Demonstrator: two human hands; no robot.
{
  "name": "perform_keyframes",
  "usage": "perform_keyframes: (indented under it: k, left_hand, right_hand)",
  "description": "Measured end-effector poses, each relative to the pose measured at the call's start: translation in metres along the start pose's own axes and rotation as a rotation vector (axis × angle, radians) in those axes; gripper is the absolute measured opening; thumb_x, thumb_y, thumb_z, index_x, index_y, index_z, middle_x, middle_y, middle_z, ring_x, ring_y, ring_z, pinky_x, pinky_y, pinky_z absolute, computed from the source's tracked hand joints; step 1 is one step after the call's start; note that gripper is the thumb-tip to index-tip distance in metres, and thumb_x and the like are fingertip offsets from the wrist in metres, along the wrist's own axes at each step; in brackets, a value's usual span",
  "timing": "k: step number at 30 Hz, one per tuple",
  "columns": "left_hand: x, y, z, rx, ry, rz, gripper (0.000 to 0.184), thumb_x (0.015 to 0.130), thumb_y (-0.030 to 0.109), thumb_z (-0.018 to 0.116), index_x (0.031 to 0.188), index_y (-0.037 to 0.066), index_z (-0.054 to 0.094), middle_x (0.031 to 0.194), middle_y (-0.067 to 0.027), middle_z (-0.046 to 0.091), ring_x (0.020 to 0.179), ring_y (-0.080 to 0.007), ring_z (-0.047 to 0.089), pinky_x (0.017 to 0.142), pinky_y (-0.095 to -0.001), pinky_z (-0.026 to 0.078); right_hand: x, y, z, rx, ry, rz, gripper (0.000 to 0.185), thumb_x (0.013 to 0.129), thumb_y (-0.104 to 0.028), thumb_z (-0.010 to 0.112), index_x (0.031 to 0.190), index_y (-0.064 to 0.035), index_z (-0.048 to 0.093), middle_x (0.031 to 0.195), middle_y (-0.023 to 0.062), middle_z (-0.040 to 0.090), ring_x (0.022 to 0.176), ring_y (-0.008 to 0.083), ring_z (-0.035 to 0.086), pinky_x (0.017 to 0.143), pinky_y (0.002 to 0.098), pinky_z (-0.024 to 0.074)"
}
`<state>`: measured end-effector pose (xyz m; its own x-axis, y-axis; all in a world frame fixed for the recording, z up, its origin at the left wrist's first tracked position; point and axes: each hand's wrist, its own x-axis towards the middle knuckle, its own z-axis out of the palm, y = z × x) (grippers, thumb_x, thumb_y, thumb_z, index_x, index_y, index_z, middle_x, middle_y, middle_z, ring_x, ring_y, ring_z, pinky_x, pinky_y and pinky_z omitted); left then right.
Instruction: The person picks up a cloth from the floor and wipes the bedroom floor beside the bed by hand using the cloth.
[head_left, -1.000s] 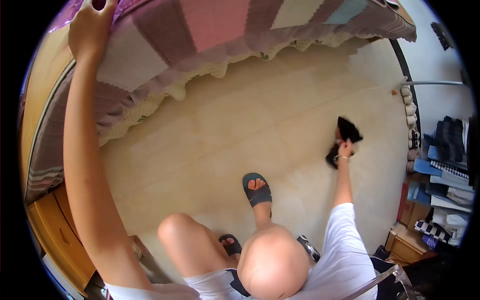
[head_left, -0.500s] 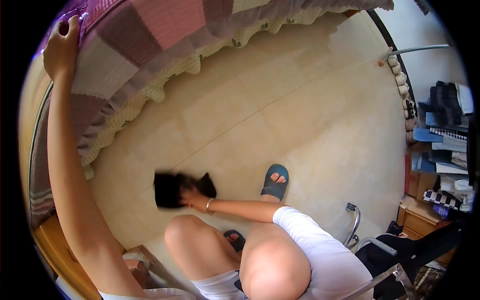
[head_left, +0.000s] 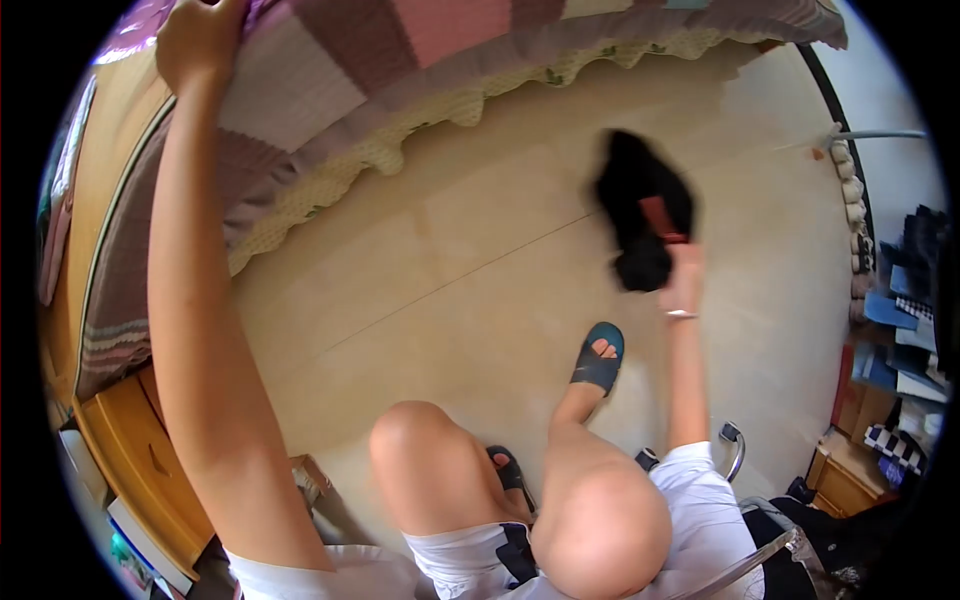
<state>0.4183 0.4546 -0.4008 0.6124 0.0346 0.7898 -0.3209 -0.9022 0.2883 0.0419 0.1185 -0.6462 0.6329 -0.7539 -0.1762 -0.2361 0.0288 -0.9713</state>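
My right hand (head_left: pixel 682 280) is closed on one end of a black cloth item (head_left: pixel 640 205), soft-looking and blurred by motion, with a reddish patch (head_left: pixel 657 216) on it. The cloth hangs above the floor, beyond my foot in a blue slipper (head_left: pixel 597 360). At the top left, my left hand (head_left: pixel 200 45) rests at the edge of the bed (head_left: pixel 290 90), beside something shiny and purple (head_left: pixel 130 30). Its fingers are mostly cut off by the frame's edge, so their grip does not show.
A patchwork bedspread with a frilled hem hangs along the far side. Shoes (head_left: pixel 852 190) line the wall at right, near stacked folded clothes (head_left: pixel 905 310). Wooden drawers (head_left: pixel 150 455) stand at lower left. A chair's metal armrest (head_left: pixel 735 450) is at my right.
My right hand has swung the black cloth from the near left floor across to the far right. My left hand stays by the bed while the view has shifted.
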Motion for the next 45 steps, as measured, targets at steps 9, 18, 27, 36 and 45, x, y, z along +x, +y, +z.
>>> perform_keyframes:
  k: [9,18,27,36,45]
  left_hand:
    - [0.0,-0.001,-0.001,0.021,0.015,0.054,0.021,0.07,0.015,0.05,0.075,-0.005,0.053,0.066,-0.0178,0.058,0.057,-0.0258,0.059,0.051,-0.0324,0.05]
    - [0.005,-0.02,0.003,0.097,-0.139,-0.013,0.046,0.071,0.048,0.045,0.091,0.009,0.06,0.087,-0.0154,0.06,0.085,-0.0322,0.056,0.073,-0.0363,0.043]
    - [0.007,-0.037,0.007,0.066,-0.179,-0.016,0.041,0.072,0.043,0.047,0.082,0.005,0.059,0.076,-0.0157,0.06,0.073,-0.0331,0.057,0.065,-0.0377,0.043]
    - [-0.005,-0.05,0.015,0.096,0.061,0.017,0.05,0.076,0.05,0.046,0.077,0.0,0.048,0.075,-0.0162,0.052,0.073,-0.0323,0.049,0.067,-0.0388,0.038]
    - [-0.006,-0.054,0.008,0.134,-0.095,0.023,0.049,0.079,0.048,0.042,0.077,-0.001,0.044,0.076,-0.0155,0.045,0.078,-0.0311,0.043,0.073,-0.0393,0.033]
  right_hand:
    - [0.103,0.119,-0.094,-0.961,0.417,0.073,0.025,0.073,-0.008,0.045,0.096,0.0,0.053,0.086,0.0226,0.051,0.079,0.0353,0.05,0.07,0.0412,0.0398]
    - [-0.157,0.09,0.269,-1.043,-0.964,-1.002,0.033,0.078,-0.015,0.04,0.108,-0.0088,0.048,0.115,0.0122,0.042,0.11,0.0293,0.034,0.093,0.0469,0.0254]
    - [-0.259,0.061,0.251,0.163,-1.688,0.296,0.031,0.074,-0.013,0.05,0.104,-0.006,0.054,0.088,0.0067,0.057,0.08,0.0151,0.05,0.074,0.0272,0.0397]
    - [-0.086,-0.016,0.164,0.424,-0.55,0.641,0.023,0.072,-0.01,0.053,0.094,-0.0037,0.051,0.09,0.0046,0.052,0.082,0.0127,0.049,0.073,0.0258,0.0423]
    - [0.044,0.026,-0.095,-0.392,0.595,0.0,0.037,0.078,-0.014,0.046,0.109,0.0051,0.043,0.104,0.0192,0.051,0.098,0.0272,0.048,0.084,0.0315,0.0362]
